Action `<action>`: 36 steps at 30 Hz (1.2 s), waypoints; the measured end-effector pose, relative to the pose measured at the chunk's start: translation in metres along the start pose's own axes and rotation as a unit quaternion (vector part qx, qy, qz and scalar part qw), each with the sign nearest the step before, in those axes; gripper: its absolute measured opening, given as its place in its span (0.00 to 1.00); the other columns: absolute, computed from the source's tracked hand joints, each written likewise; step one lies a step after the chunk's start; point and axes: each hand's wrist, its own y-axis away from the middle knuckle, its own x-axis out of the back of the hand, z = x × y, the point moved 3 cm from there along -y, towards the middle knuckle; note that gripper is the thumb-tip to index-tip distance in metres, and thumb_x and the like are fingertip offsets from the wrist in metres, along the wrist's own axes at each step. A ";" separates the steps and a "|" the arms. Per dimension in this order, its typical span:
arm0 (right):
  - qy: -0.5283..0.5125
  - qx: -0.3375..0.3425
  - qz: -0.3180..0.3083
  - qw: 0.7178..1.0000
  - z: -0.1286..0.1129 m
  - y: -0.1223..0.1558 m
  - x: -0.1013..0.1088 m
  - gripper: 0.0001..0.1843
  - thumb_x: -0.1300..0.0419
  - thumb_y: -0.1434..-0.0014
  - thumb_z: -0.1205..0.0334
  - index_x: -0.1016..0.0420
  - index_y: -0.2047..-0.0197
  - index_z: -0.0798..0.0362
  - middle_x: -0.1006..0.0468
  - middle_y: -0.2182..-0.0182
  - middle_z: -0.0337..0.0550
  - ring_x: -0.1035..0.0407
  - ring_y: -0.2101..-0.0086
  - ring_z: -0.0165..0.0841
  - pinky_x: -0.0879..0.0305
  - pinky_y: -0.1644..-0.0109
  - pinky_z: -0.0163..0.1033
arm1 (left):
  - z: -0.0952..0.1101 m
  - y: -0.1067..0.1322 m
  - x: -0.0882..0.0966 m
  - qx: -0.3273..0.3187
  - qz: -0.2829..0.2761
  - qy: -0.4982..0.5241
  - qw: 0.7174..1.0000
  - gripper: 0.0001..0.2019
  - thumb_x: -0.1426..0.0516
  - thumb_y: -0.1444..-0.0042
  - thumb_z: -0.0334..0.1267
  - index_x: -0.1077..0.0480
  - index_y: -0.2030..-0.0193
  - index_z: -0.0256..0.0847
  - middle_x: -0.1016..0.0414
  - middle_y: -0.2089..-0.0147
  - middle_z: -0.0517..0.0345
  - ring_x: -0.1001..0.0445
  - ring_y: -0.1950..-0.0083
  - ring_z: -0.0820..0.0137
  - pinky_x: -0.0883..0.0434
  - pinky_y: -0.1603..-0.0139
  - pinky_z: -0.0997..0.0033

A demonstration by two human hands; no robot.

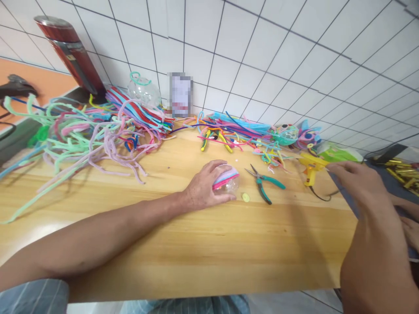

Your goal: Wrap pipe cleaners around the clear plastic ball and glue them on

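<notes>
Cupped around a clear plastic ball (231, 186), my left hand (204, 185) presses it on the wooden table. Pink, blue and lilac pipe cleaners (226, 176) band the ball's upper part. My right hand (356, 181) reaches to the right, its fingers pinched at the back end of a yellow glue gun (311, 165); its grip is partly hidden. Just right of the ball lies a small pale yellow disc (245, 197). Beyond that are pliers with teal handles (266, 185), their jaws apart.
Loose pipe cleaners (108, 144) heap at the left, with more along the wall (242, 126). Yellow-handled pliers (218, 138), a red thermos (70, 56), a clear ball (144, 91) and a phone (181, 93) stand or lie at the back. Another person's hand (409, 226) shows far right.
</notes>
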 end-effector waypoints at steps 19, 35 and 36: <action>-0.476 -0.150 -0.288 0.817 -0.128 0.114 -0.140 0.20 0.22 0.48 0.40 0.14 0.62 0.46 0.16 0.73 0.40 0.24 0.71 0.36 0.26 0.63 0.42 | -0.003 -0.005 0.005 -0.034 0.031 -0.013 0.999 0.38 0.29 0.43 0.53 0.34 0.30 0.42 0.29 0.31 0.37 0.26 0.28 0.50 0.25 0.27 0.44; -0.404 -0.074 -0.342 0.845 -0.147 0.101 -0.151 0.14 0.27 0.42 0.49 0.15 0.55 0.45 0.14 0.67 0.40 0.24 0.72 0.36 0.26 0.63 0.44 | -0.008 -0.004 0.005 -0.041 0.036 0.011 0.998 0.44 0.29 0.46 0.64 0.34 0.29 0.43 0.28 0.32 0.35 0.26 0.29 0.48 0.25 0.28 0.41; -0.383 -0.061 -0.341 0.856 -0.147 0.104 -0.151 0.13 0.29 0.41 0.49 0.16 0.55 0.45 0.15 0.67 0.40 0.23 0.70 0.36 0.27 0.62 0.43 | -0.008 -0.004 0.005 -0.040 0.033 0.010 0.999 0.44 0.29 0.46 0.63 0.34 0.29 0.43 0.28 0.32 0.35 0.26 0.28 0.48 0.25 0.28 0.41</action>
